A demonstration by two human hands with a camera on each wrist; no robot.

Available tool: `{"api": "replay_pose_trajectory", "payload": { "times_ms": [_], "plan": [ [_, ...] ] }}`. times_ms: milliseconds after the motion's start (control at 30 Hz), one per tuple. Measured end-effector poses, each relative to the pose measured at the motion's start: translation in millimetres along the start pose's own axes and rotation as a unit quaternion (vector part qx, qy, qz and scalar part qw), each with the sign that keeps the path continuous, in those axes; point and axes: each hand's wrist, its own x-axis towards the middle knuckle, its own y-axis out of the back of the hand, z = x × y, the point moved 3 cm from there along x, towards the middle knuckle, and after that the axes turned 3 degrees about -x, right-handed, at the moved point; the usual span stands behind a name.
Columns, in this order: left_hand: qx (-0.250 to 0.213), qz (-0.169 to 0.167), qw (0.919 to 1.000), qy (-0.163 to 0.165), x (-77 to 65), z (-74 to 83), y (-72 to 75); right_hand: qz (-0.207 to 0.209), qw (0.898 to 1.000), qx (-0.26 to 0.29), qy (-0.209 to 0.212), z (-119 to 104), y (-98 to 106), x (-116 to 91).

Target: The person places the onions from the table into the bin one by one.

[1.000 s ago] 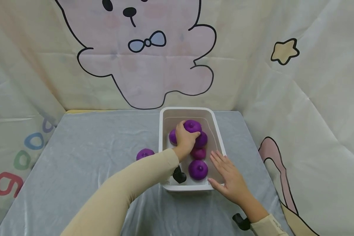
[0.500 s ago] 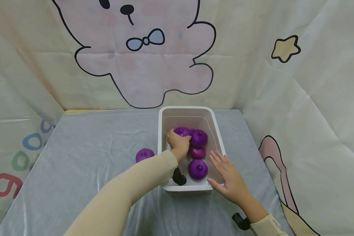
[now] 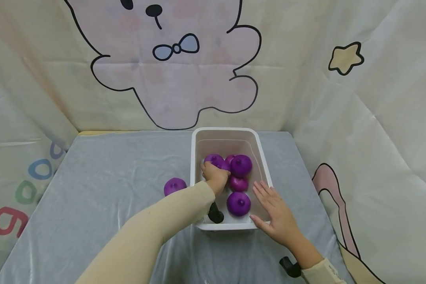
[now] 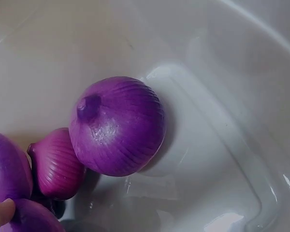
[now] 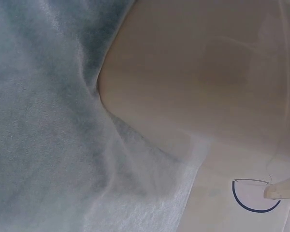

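Observation:
My left hand point(image 3: 214, 176) is inside the white plastic tub point(image 3: 264, 157), gripping a purple onion point(image 3: 223, 165) at the left side. In the left wrist view, the thumb tip point(image 4: 2, 212) presses that onion at the lower left corner. Another purple onion point(image 3: 213, 158) lies just behind it. To the right are a larger purple onion point(image 3: 241, 165) and a redder onion point(image 3: 239, 184), with one more purple onion point(image 3: 238, 204) near the front. My right hand point(image 3: 278, 219) rests with straight fingers over the tub's right rim.
One purple onion point(image 3: 174, 186) sits outside the tub on the grey-blue cloth point(image 3: 120, 177), left of it and close to the left sleeve point(image 3: 170, 213). Printed curtains point(image 3: 287, 79) stand behind and on both sides of the table.
My left hand has carried the onion leftward and nearer within the tub, down among the other onions. My right hand has kept its place on the rim.

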Motion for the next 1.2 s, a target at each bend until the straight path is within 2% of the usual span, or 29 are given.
{"api": "replay_pose_trajectory", "payload": {
  "times_ms": [267, 333, 567, 933, 1200],
  "plan": [
    [0.070, -0.010, 0.9975, 0.004, -14.3, 3.3, 7.0, -0.006, 1.000, -0.004, -0.002, -0.5, 0.1, -1.0],
    [0.061, -0.007, 0.9981, -0.001, -12.8, 1.9, 4.8, -0.004, 1.000, -0.005, -0.001, -0.7, 0.5, -1.0],
    [-0.015, 0.011, 0.9990, -0.040, -9.3, 3.8, 3.1, -0.003, 1.000, -0.012, 0.000, -0.9, 1.7, -1.8],
    [-0.038, 0.016, 0.9974, -0.059, -0.3, 4.9, -2.5, -0.005, 1.000, -0.013, 0.000, -0.9, 2.6, -1.7],
    [-0.052, 0.021, 0.9968, -0.058, 11.2, 10.2, -3.9, -0.013, 1.000, -0.015, -0.002, -1.5, 3.0, 0.3]
  ]
}}
